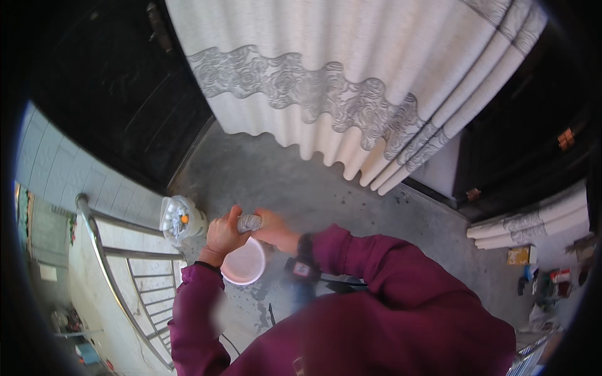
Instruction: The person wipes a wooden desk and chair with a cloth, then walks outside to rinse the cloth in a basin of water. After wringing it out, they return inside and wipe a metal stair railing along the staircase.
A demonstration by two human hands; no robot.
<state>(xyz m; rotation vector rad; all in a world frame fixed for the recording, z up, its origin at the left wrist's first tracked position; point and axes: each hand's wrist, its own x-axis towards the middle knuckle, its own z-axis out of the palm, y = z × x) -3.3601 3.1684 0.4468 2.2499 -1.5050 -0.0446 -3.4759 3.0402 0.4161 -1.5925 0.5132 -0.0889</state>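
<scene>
My left hand and my right hand grip a wrung grey-and-white cloth between them, one at each end. Both sleeves are purple-red, and a dark band circles each wrist. Below the cloth, a round pale pink basin stands on the concrete floor, partly covered by my left hand. Just left of the hands is a bin lined with a clear bag, filled with crumpled white refuse and an orange item. Whether the cloth drips cannot be told.
Long cream curtains with a grey patterned band hang ahead. A dark door stands at the left, above a stainless steel railing. A yellow box and assorted small items lie at the right. Wet spots mark the floor.
</scene>
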